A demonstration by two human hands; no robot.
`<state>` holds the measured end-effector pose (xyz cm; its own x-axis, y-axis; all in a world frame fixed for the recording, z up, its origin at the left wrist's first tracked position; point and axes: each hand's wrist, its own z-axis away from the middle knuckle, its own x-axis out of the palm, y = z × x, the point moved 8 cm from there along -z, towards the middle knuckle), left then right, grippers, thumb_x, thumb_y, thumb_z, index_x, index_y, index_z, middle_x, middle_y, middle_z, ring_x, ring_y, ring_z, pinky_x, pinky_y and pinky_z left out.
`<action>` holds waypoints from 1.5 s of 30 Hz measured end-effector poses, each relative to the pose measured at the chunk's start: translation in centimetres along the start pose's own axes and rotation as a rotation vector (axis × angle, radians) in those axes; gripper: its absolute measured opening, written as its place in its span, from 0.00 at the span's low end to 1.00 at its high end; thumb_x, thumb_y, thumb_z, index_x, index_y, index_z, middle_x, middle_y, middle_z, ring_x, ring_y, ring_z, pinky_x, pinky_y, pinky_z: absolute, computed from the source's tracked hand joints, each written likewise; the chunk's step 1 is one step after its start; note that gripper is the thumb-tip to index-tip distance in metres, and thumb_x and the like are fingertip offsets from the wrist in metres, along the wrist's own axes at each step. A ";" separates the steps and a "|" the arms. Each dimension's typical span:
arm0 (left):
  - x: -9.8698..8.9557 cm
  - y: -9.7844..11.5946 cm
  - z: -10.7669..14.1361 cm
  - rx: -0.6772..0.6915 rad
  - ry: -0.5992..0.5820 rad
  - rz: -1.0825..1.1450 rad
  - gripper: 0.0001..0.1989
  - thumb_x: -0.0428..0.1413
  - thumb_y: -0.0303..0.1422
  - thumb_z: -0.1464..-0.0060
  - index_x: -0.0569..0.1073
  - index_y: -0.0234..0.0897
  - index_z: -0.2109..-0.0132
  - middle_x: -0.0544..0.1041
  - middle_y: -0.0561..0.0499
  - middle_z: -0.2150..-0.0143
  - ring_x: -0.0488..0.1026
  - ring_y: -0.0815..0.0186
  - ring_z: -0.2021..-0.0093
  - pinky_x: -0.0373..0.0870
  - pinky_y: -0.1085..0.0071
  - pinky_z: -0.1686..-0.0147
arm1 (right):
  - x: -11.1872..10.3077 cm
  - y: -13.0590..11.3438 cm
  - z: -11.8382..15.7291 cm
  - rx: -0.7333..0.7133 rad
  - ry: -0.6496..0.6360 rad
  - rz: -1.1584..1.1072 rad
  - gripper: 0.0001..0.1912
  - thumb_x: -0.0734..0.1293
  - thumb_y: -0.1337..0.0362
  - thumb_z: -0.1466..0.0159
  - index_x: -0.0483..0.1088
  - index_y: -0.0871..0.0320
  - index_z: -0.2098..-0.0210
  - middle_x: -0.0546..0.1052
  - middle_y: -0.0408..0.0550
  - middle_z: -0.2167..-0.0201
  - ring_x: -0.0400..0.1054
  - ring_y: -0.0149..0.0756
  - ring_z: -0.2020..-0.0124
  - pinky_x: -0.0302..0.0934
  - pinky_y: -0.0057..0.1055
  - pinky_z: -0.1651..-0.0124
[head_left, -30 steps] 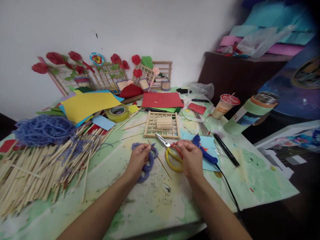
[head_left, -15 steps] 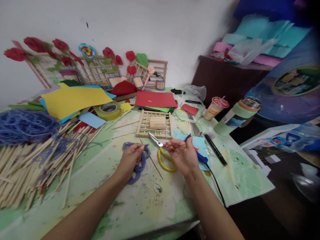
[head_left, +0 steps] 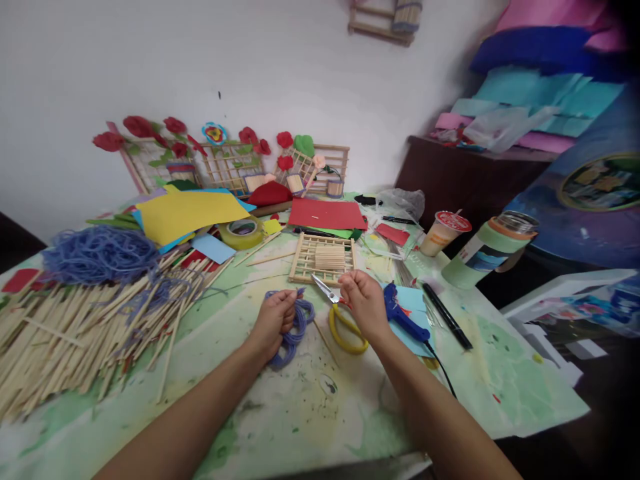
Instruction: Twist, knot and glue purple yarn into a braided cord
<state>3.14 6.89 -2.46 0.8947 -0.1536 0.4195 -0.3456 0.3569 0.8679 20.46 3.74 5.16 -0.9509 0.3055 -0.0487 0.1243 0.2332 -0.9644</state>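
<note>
My left hand [head_left: 277,319] is closed at the left side of a coil of blue-purple yarn [head_left: 299,327], its fingertips pinching at the yarn. My right hand [head_left: 364,300] has its fingers pressed together above the yellow handles of the scissors [head_left: 349,337]; what it holds, if anything, is too small to tell. The scissors' blades point up and left toward a small stick lattice [head_left: 300,257], on which a panel of short sticks [head_left: 330,258] lies. One thin stick [head_left: 326,341] lies between yarn and scissors. A blue glue gun [head_left: 407,319] rests right of my right hand.
Loose sticks [head_left: 90,340] and a yarn heap [head_left: 100,253] cover the left. Coloured sheets [head_left: 190,213], tape [head_left: 241,233] and red felt [head_left: 327,215] lie behind. A black marker [head_left: 447,317], a cup [head_left: 443,233] and a bottle [head_left: 490,250] are at the right.
My right hand has gone from spread fingers to closed ones. My left hand remains closed by the yarn. The view has shifted, so the table items appear lower and farther right.
</note>
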 end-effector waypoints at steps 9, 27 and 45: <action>0.3 0.1 0.1 0.002 -0.030 0.003 0.22 0.66 0.43 0.61 0.66 0.33 0.68 0.49 0.67 0.85 0.40 0.81 0.85 0.35 0.82 0.87 | 1.8 0.3 2.4 -0.352 -0.034 0.456 0.30 0.55 0.45 0.35 0.46 0.56 0.85 0.53 0.39 0.86 0.48 0.29 0.81 0.43 0.30 0.74; 2.1 -1.1 1.4 -0.084 -0.144 -0.061 0.20 0.64 0.43 0.57 0.65 0.34 0.70 0.48 0.65 0.84 0.41 0.80 0.84 0.38 0.83 0.87 | 2.1 0.3 2.5 -0.379 -0.084 0.507 0.09 0.68 0.62 0.41 0.63 0.56 0.68 0.70 0.43 0.73 0.63 0.36 0.69 0.56 0.33 0.64; 1.9 -1.2 1.3 -0.106 -0.134 -0.070 0.20 0.64 0.43 0.56 0.63 0.34 0.70 0.48 0.65 0.83 0.41 0.80 0.84 0.38 0.84 0.87 | 2.8 -1.1 3.1 -0.640 -0.143 0.643 0.09 0.66 0.64 0.37 0.75 0.57 0.58 0.76 0.52 0.61 0.66 0.41 0.57 0.58 0.38 0.55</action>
<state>4.93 4.92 -2.35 0.8673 -0.3001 0.3971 -0.2458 0.4354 0.8660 16.74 1.45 5.32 -0.6648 0.4466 -0.5989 0.7344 0.5376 -0.4143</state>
